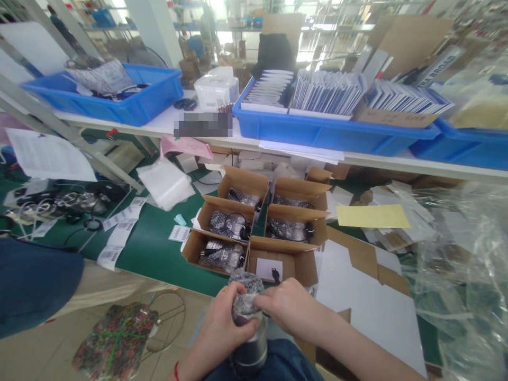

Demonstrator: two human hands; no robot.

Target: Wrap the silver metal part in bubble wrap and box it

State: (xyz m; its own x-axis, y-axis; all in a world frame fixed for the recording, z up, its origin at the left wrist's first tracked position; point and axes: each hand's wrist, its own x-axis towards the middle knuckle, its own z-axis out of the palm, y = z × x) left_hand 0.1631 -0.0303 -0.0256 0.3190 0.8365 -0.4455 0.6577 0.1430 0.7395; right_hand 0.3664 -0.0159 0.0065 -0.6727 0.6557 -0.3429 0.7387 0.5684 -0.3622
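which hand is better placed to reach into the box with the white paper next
Probably the right hand: it is just in front of the box, while the left hand is farther off, with its thumb against the metal cylinder.

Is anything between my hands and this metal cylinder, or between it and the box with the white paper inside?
Bubble wrap sits under some fingers of your left hand and right hand around the upper metal cylinder. Your right hand is partly between it and the box; nothing else visible stands in the way.
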